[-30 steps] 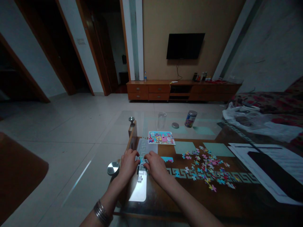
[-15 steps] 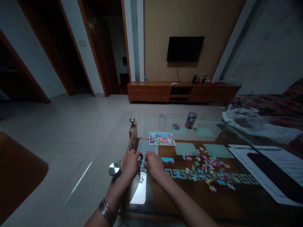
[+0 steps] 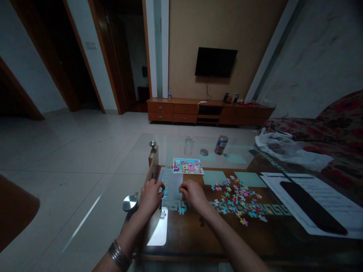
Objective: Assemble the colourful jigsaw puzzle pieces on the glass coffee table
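My left hand [image 3: 152, 195] is closed at the left end of the glass table, its fingertips pinching small light-blue jigsaw pieces [image 3: 165, 193]. To its right, my right hand [image 3: 194, 194] is also closed, thumb and forefinger together on a tiny jigsaw piece [image 3: 179, 191] that is mostly hidden. One loose blue jigsaw piece [image 3: 181, 210] lies on the glass below and between the hands. Beyond them lies a colourful cartoon picture card [image 3: 188, 166]. A scattered heap of jigsaw pieces [image 3: 238, 198] spreads to the right of my right hand.
Behind the card stand a clear jar [image 3: 189, 146], a round metal lid [image 3: 203, 152] and a printed canister [image 3: 221, 145]. Papers [image 3: 340, 211] under a long black object [image 3: 312, 207] lie at the right. A white plastic bag [image 3: 292, 149] rests farther back.
My hands have moved apart after being close together. The loose blue piece now shows between them. The blue strip beside my right hand is no longer visible. The view has shifted slightly.
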Available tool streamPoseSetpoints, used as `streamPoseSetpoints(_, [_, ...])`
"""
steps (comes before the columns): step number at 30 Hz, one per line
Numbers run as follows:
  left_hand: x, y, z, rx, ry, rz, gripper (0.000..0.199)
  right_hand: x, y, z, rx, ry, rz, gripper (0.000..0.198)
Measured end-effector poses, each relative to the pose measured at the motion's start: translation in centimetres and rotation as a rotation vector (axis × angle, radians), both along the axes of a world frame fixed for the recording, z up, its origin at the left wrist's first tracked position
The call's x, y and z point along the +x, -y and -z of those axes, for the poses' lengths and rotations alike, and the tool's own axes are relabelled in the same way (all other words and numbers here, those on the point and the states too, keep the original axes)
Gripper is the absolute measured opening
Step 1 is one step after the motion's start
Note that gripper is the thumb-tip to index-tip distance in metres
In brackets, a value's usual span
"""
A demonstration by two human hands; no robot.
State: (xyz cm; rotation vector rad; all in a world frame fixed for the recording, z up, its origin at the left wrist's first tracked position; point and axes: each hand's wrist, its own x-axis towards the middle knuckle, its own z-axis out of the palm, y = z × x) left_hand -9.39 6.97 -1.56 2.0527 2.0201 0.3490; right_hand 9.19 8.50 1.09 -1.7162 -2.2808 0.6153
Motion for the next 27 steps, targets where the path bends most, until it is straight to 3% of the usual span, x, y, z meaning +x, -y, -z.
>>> streamPoseSetpoints(10, [-0.2,-0.4,0.2,-0.005,0.039,-0.010,0.018,8.0,1.7,0.1,-0.144,0.011,-0.060,0.017])
streamPoseSetpoints(22, [0.0,-0.2,-0.5,-0.004,0.037,-0.029,0.015,9.8,2.6,-0.5,-0.212,0.184,-0.103,0.021])
streamPoseSetpoints(27, [1.2,0.7,-0.7,0.005,0.041,0.064,0.016,9.3,2.6,-0.7,-0.177,0.180,-0.105,0.021])
